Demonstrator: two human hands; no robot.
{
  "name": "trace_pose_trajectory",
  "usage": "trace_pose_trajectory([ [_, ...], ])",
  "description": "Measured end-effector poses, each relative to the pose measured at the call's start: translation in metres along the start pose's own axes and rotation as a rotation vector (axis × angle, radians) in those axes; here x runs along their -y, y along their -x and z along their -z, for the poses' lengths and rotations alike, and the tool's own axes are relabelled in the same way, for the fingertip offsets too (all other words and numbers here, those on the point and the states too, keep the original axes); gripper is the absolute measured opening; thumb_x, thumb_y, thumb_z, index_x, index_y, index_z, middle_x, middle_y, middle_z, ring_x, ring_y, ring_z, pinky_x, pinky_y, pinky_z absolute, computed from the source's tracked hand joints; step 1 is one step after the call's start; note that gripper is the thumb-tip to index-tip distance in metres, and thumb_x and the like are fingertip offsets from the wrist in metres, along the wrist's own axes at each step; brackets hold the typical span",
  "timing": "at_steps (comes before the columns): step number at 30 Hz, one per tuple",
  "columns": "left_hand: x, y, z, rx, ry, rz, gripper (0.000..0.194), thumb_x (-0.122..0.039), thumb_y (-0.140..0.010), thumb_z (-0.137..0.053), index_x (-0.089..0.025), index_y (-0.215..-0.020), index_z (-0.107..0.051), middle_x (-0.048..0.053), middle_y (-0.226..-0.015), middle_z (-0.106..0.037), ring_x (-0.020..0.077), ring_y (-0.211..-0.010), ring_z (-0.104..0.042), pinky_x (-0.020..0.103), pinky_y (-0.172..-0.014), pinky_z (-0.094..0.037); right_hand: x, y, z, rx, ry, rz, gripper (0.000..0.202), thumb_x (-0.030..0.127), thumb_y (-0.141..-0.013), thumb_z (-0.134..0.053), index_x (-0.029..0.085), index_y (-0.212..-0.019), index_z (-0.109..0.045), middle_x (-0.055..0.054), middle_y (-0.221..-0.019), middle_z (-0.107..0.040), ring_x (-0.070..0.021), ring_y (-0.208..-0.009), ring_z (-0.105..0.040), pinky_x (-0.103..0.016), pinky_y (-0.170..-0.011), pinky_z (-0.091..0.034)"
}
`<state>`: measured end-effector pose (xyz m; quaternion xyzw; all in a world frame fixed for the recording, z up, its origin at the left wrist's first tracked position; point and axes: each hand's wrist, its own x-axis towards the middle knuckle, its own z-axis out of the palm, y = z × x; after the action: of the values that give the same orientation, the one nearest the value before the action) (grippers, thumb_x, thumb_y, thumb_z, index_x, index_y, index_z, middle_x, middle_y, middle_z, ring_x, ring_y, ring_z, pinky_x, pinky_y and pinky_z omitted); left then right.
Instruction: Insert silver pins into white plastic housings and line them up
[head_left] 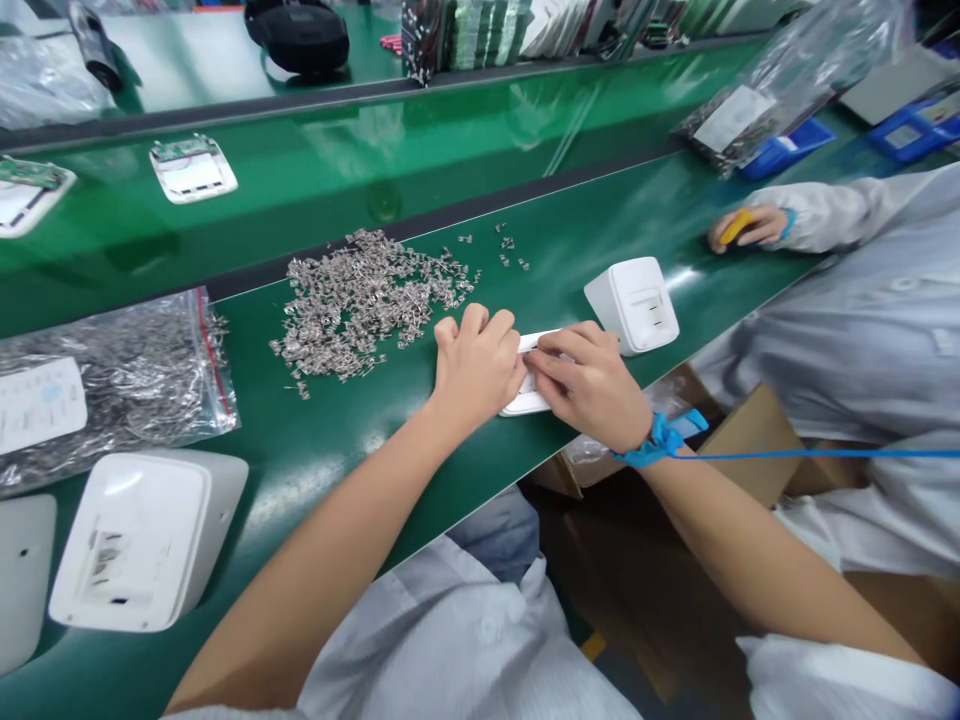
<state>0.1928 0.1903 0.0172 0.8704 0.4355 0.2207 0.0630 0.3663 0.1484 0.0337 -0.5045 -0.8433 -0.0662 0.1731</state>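
Observation:
Between my hands, a white plastic housing (527, 402) lies on the green table, largely covered by them. My left hand (478, 362) has its fingers curled over the housing's left edge and grips it. My right hand (595, 385) is over the other side, thumb and fingertips pinched together at the recess; what they hold is too small to make out. A heap of small metal clips (367, 300) lies beyond my left hand. Just right of my right hand stands another white housing (643, 305) with a slotted recess.
White housings (131, 540) and a bag of metal parts (112, 385) lie at the left. Board-bearing panels (193, 175) are on the green conveyor. At the right, a person's hand (750, 228) holds something yellow. A blue cord (825, 454) runs rightward from my wrist.

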Motion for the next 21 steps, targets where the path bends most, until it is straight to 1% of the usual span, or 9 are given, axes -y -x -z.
trace_pose_trajectory([
  [3,-0.0002,-0.0002,0.0,-0.003,-0.004,-0.006,0.023,-0.025,-0.095,-0.042,-0.022,-0.088,-0.064,0.01,-0.105,-0.063,0.0299,-0.108,-0.048,0.048,-0.078,-0.027,-0.0005,0.0007,0.0,-0.002,-0.007,-0.003,0.022,0.02,-0.097,-0.051,0.022,-0.096,-0.073,-0.007,-0.1,-0.069,-0.0253,-0.096,-0.055,-0.042,-0.075,-0.036],
  [8,0.0019,-0.0022,-0.0003,0.011,0.016,0.009,0.023,-0.027,-0.096,-0.043,-0.022,-0.088,-0.064,0.01,-0.106,-0.063,0.0296,-0.108,-0.047,0.048,-0.079,-0.027,-0.0025,0.0056,-0.0024,-0.043,-0.081,-0.028,0.024,0.019,-0.095,-0.053,0.026,-0.106,-0.073,-0.007,-0.102,-0.068,-0.0259,-0.1,-0.056,-0.044,-0.083,-0.04],
  [11,0.0034,-0.0032,-0.0017,0.012,0.031,0.021,0.022,-0.029,-0.096,-0.045,-0.022,-0.087,-0.063,0.009,-0.106,-0.062,0.029,-0.108,-0.047,0.047,-0.079,-0.027,-0.0031,0.0075,-0.0035,-0.038,-0.08,-0.043,0.026,0.02,-0.094,-0.053,0.027,-0.109,-0.073,-0.008,-0.103,-0.068,-0.027,-0.101,-0.056,-0.045,-0.083,-0.041],
  [16,0.0041,-0.0037,-0.0044,-0.003,0.057,0.036,0.018,-0.029,-0.095,-0.048,-0.021,-0.086,-0.061,0.009,-0.107,-0.063,0.0289,-0.109,-0.046,0.046,-0.08,-0.028,-0.0022,0.0057,-0.0022,-0.028,-0.051,-0.048,0.024,0.02,-0.096,-0.052,0.026,-0.104,-0.073,-0.007,-0.102,-0.068,-0.027,-0.1,-0.055,-0.044,-0.081,-0.04],
  [21,0.0038,-0.0041,-0.0044,0.014,0.068,0.055,0.016,-0.029,-0.095,-0.048,-0.021,-0.086,-0.06,0.009,-0.108,-0.063,0.0295,-0.11,-0.045,0.046,-0.08,-0.028,-0.0018,0.0028,-0.0013,-0.002,-0.052,-0.058,0.024,0.019,-0.096,-0.051,0.025,-0.101,-0.074,-0.007,-0.1,-0.067,-0.0271,-0.098,-0.054,-0.044,-0.079,-0.039],
])
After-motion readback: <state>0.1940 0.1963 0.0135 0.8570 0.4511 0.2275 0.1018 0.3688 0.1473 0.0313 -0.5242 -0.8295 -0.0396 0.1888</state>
